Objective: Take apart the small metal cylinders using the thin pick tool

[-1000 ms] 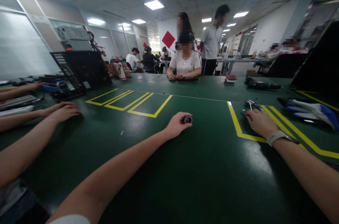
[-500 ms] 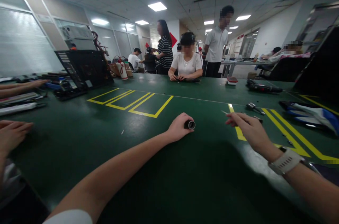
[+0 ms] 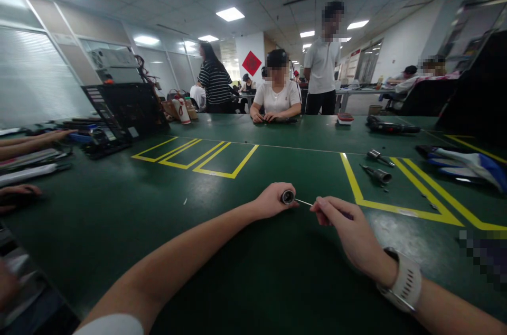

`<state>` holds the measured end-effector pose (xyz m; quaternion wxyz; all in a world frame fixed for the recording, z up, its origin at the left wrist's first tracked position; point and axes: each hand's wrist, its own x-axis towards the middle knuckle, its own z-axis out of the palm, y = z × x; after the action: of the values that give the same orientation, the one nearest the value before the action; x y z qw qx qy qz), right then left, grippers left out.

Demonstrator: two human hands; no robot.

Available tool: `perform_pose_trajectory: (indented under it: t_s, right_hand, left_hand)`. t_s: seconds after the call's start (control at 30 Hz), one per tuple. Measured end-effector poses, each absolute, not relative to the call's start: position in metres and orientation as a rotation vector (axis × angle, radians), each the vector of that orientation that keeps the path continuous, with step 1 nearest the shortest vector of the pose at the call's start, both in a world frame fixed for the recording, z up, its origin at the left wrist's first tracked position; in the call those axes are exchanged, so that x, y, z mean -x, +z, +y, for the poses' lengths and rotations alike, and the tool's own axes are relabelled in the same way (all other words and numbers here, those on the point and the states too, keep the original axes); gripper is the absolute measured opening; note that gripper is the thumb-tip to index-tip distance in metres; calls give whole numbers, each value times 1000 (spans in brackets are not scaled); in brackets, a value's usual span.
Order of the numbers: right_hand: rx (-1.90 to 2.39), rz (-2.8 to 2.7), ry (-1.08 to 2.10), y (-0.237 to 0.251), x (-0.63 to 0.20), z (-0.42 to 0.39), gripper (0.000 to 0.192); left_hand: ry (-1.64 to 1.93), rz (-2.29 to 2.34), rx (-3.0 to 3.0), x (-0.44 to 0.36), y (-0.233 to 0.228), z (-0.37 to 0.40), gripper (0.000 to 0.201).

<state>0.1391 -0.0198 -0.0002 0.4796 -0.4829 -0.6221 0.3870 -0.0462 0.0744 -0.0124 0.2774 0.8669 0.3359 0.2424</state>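
Since before, right hand (image 3: 348, 229) swung inward, pinching a thin tool (image 3: 304, 202) against the cylinder (image 3: 287, 197) gripped by left hand (image 3: 271, 201); bare green tabletop (image 3: 245, 266) surrounds both.

Big dark green table (image 3: 119, 229) fills the lower frame, with yellow tape boxes (image 3: 198, 152) marked out left of centre and more yellow tape lines (image 3: 396, 208) on the right. Right side has two small metal tools (image 3: 378, 166) lying inside the tape, a black power tool (image 3: 390, 126) further back, a small red and white box (image 3: 345, 118) and some blue and white stuff (image 3: 467, 163) at the edge. Upper left there's an open black case (image 3: 122, 110), plus flat grey bars (image 3: 31, 166) along the left edge.
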Motion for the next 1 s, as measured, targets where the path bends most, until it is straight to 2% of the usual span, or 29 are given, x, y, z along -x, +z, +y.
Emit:
perform_pose_trajectory:
  t_s: [0.23, 0.47, 0.57, 0.83, 1.0]
  right_hand:
    - [1247, -1636, 934, 2, -133, -28, 35]
    - [956, -1052, 1487, -12, -133, -18, 26]
    - [894, -888, 1615, -12, -133, -16, 25]
    - [1131, -1237, 1223, -6, -132, -25, 28]
    - [1055, -1072, 1411, -6, -132, -21, 29]
  left_hand:
    - [710, 913, -2454, 40, -11, 68, 17]
    - [844, 885, -2372, 42, -17, 69, 17]
    - [808, 861, -2342, 41, -16, 69, 17]
    - [799, 905, -2545, 40, -15, 67, 14]
    - [826, 901, -2543, 40, -18, 69, 14]
